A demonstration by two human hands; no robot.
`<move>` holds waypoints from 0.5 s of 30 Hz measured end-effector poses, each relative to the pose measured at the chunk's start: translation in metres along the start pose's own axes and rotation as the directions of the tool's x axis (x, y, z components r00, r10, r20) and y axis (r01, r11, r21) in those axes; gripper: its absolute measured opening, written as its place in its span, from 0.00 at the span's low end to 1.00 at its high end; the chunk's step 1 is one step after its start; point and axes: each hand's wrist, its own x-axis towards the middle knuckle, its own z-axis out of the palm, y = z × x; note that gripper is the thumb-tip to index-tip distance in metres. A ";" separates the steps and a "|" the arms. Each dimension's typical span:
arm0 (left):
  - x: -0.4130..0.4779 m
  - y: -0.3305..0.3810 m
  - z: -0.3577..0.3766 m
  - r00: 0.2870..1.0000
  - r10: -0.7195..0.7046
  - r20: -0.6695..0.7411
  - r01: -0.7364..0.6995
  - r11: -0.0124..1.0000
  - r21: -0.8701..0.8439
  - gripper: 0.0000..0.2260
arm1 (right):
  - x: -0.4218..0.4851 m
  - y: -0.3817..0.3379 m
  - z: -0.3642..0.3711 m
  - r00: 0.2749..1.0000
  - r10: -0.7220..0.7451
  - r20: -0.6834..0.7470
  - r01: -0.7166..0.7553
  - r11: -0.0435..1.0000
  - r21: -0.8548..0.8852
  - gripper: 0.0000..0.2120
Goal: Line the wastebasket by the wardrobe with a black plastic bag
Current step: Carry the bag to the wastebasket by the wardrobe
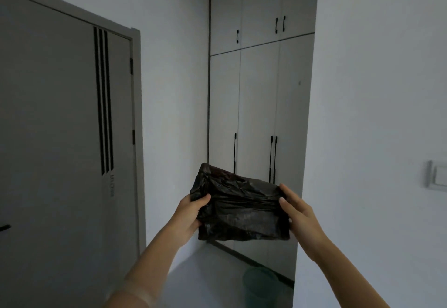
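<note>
A crumpled, folded black plastic bag (pixel 239 207) is held up in front of me at chest height. My left hand (pixel 189 213) grips its left edge, thumb on top. My right hand (pixel 296 209) holds its right edge with thumb and fingers pinched on the plastic. Low on the floor, a green wastebasket (pixel 262 283) stands at the foot of the white wardrobe (pixel 256 104), partly hidden behind the wall corner at right. The bag hangs well above and slightly left of the basket.
A grey door (pixel 60 138) with black vertical stripes stands closed on the left. A white wall (pixel 375 114) juts out on the right, carrying a light switch (pixel 437 178). Pale floor (pixel 205 274) leads to the wardrobe.
</note>
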 end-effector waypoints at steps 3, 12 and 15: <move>0.086 -0.009 -0.001 1.000 0.012 -0.005 -0.012 1.000 0.011 0.12 | 0.073 0.025 0.001 0.982 -0.086 -0.168 0.048 0.975 -0.218 0.21; 0.322 -0.097 0.018 0.984 0.151 -0.098 -0.146 0.988 0.052 0.12 | 0.295 0.119 0.007 0.957 0.221 -0.188 -0.224 0.975 0.005 0.19; 0.397 -0.115 0.027 0.988 0.131 -0.088 -0.123 0.989 0.087 0.10 | 0.384 0.148 0.002 0.912 0.392 -0.119 -0.372 0.914 0.162 0.25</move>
